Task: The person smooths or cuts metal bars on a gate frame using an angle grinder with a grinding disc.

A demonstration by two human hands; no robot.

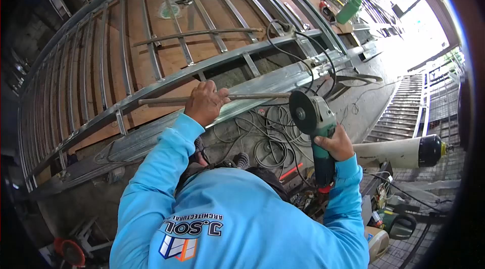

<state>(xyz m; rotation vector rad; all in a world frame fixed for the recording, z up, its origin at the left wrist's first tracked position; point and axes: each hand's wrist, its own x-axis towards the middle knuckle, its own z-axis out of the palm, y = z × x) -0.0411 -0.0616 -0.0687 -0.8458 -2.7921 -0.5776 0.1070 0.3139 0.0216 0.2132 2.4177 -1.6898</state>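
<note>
Strong daylight floods in at the upper right, blown out to white, and glints along the silvery metal bars of the large frame (123,46). The left side falls into deep shadow; wide-angle distortion bends straight lines towards dark, rounded edges.

Metal fabrication workshop, apparently with an open side, as I view it from the head camera. Diagnostic features: a large barred metal frame (123,46) across the floor; lengths of metal stock (262,83) alongside; an angle grinder (316,130) in use height above coiled cables (273,150); a gas cylinder (399,151) lying at right; and a second barred panel (401,102) beyond. Bright daylight enters at upper right. The dark left margin is poorly resolved for me, though it seems to contain a rough wall.
</note>
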